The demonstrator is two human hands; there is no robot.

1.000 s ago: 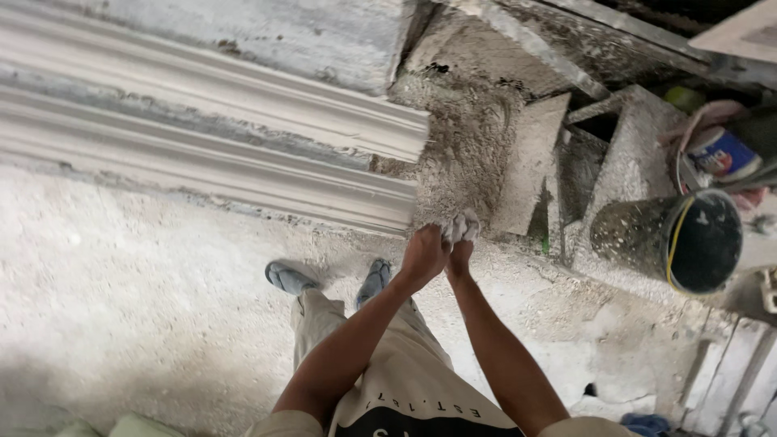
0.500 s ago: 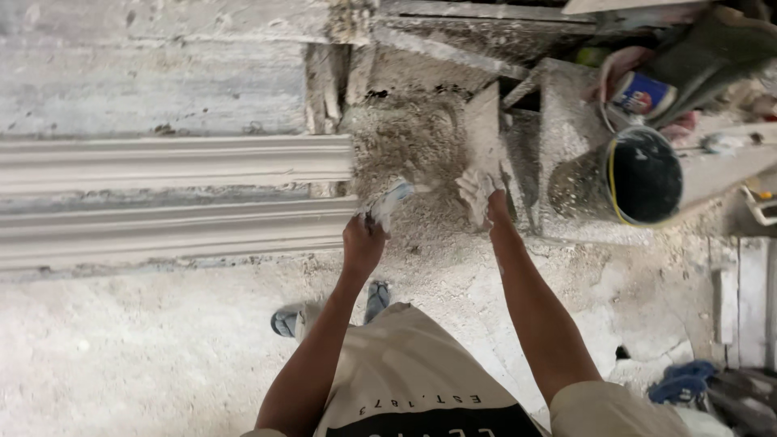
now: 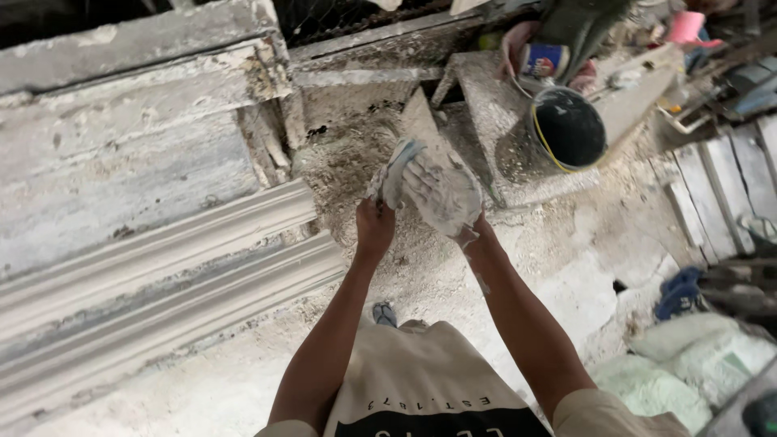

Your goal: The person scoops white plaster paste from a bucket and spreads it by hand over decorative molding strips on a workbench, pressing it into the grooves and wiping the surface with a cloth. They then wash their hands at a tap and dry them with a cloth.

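Below me the floor [image 3: 583, 283] is rough concrete, dusted white with plaster and crumbs of rubble. To my left lie long white moulded cornice lengths [image 3: 162, 283], and above them a worn, stained slab [image 3: 121, 178]. Ahead sit broken grey blocks [image 3: 486, 105], a black bucket [image 3: 571, 129] with a yellow rim, and a heap of clutter behind it. To my right are pale wooden planks [image 3: 720, 186], a blue rag [image 3: 676, 291] and greenish-white sacks [image 3: 688, 364]. Daylight falls evenly and flat.
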